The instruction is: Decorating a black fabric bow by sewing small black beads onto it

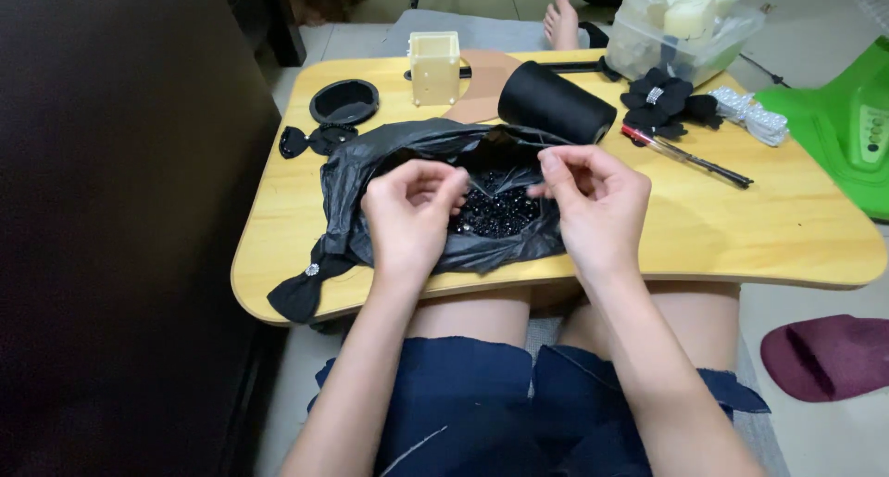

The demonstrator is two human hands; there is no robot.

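Head view, nearest the camera: dark blue denim shorts (463,403) and bare thighs, person sat at a low yellow wooden lap table (741,227).

Both forearms ran up from the bottom edge to a crumpled black plastic bag (389,157) lying open at the table's front-middle. Bag mouth faced up, with a heap of small glossy black beads (495,213) inside.

Left hand (407,213): fingers curled, thumb and fingertips pinched together above the bag's left side. It seemed to pinch something small, too small to identify. Right hand (593,204): thumb and forefinger pinched at the bag's right rim; couldn't tell whether it gripped the plastic or a thin thread. The two hands were close, beads between them.

Rest of the table:
- black fabric bow with a small sparkly centre (304,287), at the front-left edge, touching the bag
- more black bow pieces (306,142) and a round black lid (344,101), back left
- cream square container (434,67), back middle
- black roll (556,102) on its side, just behind the bag
- black fabric flower with a rhinestone centre (659,99), white rhinestone strip (752,114) beside it
- pen (685,157) to the right of the roll
- clear plastic tub (681,32) of pale blocks, back right

Off the table: green appliance (843,130) at right, maroon slipper (824,357) on the floor, bare foot (560,18) beyond the far edge.
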